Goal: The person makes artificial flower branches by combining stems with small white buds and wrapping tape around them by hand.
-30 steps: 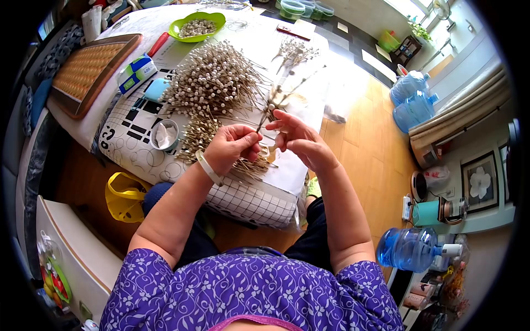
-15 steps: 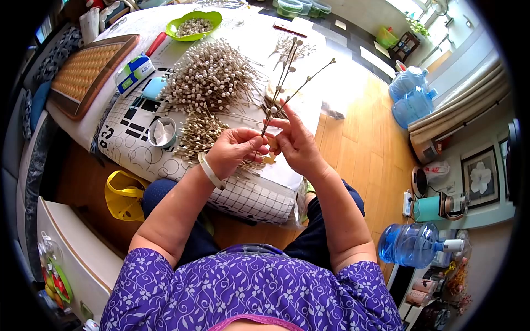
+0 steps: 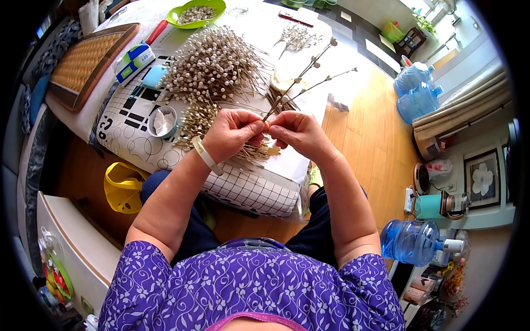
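My left hand (image 3: 234, 132) is closed in a pinch on the lower end of a brown twig spray (image 3: 307, 68) with small buds along its forked branches. Fingertip to fingertip with it, my right hand (image 3: 302, 133) pinches the same spot; its fingers are curled and partly hide the stem. The spray leans up and to the right. Beneath and beside my left hand lies a bunch of thin stems with small pale tips (image 3: 199, 118). Behind it is a larger heap of stems with white bead-like heads (image 3: 215, 66). Some dark short twigs (image 3: 280, 102) lie beyond my right hand.
On the table are a small tub with white stuff (image 3: 162, 122), a light blue object (image 3: 155, 76), a tissue pack (image 3: 135, 62), a green bowl of beads (image 3: 196, 14) and loose white-headed sprigs (image 3: 297, 38). A yellow bag (image 3: 122, 187) is at lower left, water bottles (image 3: 418, 102) at right.
My right hand's raised, spread fingers have folded down into a pinch by my left fingertips. The twig spray has tipped further to the right.
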The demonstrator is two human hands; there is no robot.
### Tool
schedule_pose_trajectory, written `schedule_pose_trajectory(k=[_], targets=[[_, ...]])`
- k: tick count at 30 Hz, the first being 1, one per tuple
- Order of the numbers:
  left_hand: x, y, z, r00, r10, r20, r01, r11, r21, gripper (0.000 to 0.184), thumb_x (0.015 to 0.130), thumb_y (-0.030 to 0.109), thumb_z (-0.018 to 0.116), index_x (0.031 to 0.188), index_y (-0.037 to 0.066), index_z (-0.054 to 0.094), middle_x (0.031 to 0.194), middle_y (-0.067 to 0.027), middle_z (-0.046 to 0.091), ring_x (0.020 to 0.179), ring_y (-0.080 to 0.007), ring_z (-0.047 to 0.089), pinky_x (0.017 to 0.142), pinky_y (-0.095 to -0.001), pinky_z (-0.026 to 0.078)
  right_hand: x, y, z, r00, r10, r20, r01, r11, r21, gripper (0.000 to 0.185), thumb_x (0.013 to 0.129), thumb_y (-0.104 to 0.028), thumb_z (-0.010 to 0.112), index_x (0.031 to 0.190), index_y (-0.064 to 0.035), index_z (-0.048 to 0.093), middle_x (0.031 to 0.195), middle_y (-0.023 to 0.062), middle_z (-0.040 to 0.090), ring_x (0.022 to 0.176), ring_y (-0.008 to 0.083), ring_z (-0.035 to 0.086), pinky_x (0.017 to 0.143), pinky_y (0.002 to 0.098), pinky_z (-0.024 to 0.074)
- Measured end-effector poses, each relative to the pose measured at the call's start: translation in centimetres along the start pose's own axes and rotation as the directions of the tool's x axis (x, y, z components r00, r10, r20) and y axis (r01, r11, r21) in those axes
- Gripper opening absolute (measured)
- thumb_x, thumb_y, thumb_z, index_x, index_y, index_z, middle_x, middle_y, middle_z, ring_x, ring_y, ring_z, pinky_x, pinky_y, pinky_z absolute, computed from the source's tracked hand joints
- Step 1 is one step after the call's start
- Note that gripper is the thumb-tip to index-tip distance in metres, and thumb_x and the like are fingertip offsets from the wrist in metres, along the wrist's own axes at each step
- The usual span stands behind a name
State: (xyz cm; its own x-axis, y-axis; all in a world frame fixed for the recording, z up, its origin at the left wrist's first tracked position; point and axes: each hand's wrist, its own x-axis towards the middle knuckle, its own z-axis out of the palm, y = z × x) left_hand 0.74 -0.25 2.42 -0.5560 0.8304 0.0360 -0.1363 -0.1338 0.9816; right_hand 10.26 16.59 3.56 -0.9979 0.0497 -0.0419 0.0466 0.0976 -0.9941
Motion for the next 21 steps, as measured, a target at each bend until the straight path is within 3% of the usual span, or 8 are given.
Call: schedule_pose_trajectory(k=[7,9,13,15,17,21], targets=[[0.0,0.3,-0.2,0.999,0.000,-0.032,-0.002,0.998,-0.069,0.012,0.085,0.006,0.057,0.085,-0.004,0.063,0.073,-0.0054,0.062,0.060,-0.0074,0.057,0.058,-0.0199,0.049,-0.4,-0.5,-0.3,0.999,0.029,-0.022,-0.028,1.000,0.007,0.013,0.084,-0.015,0.060,0.082,-0.0024,0.059,0.066,-0.0019,0.055,0.055,0.0031,0.050,0.049,0.0176,0.0411],[-0.2,0.5,-0.2,0.999,-0.023,-0.027,0.021,0.997,-0.075,0.012,0.085,0.007,0.057,0.086,-0.004,0.062,0.073,-0.0054,0.062,0.061,-0.0072,0.057,0.059,-0.0200,0.050,-0.4,-0.4,-0.3,0.987,0.014,-0.162,0.006,0.993,0.121,0.011,0.084,-0.013,0.060,0.082,-0.0025,0.059,0.065,-0.0017,0.055,0.052,0.0031,0.047,0.047,0.0176,0.0395],[-0.3,0.6,0.5,0.995,-0.092,0.023,0.094,0.993,-0.073,0.013,0.086,0.008,0.056,0.087,-0.003,0.061,0.070,-0.0045,0.061,0.060,-0.0079,0.056,0.057,-0.0209,0.048,0.0,-0.4,0.7,0.978,-0.047,-0.203,0.085,0.979,0.184,0.011,0.083,-0.012,0.060,0.082,-0.0017,0.058,0.065,-0.0005,0.055,0.052,0.0040,0.047,0.047,0.0178,0.0395],[-0.2,0.4,0.4,0.997,-0.068,0.043,0.070,0.996,-0.049,0.013,0.086,0.009,0.055,0.087,-0.002,0.061,0.069,-0.0037,0.060,0.058,-0.0074,0.055,0.056,-0.0207,0.048,0.0,-0.2,0.9,0.981,-0.072,-0.181,0.106,0.976,0.190,0.010,0.083,-0.011,0.061,0.084,-0.0007,0.059,0.067,0.0000,0.056,0.053,0.0040,0.048,0.048,0.0178,0.0400],[-0.2,0.3,0.3,0.993,-0.114,0.037,0.116,0.991,-0.060,0.013,0.086,0.009,0.055,0.087,-0.002,0.061,0.068,-0.0033,0.059,0.057,-0.0074,0.055,0.054,-0.0203,0.048,0.1,0.2,0.9,0.980,-0.102,-0.170,0.114,0.992,0.061,0.011,0.083,-0.010,0.060,0.085,0.0002,0.060,0.068,0.0006,0.057,0.055,0.0038,0.048,0.049,0.0178,0.0406],[-0.1,0.4,0.2,0.991,-0.127,0.042,0.130,0.988,-0.082,0.013,0.087,0.009,0.055,0.087,-0.002,0.061,0.068,-0.0033,0.059,0.056,-0.0078,0.055,0.053,-0.0204,0.048,0.2,-0.2,0.9,0.984,-0.101,-0.149,0.124,0.980,0.153,0.009,0.084,-0.008,0.059,0.086,0.0008,0.060,0.069,0.0012,0.058,0.055,0.0041,0.049,0.049,0.0178,0.0409]])
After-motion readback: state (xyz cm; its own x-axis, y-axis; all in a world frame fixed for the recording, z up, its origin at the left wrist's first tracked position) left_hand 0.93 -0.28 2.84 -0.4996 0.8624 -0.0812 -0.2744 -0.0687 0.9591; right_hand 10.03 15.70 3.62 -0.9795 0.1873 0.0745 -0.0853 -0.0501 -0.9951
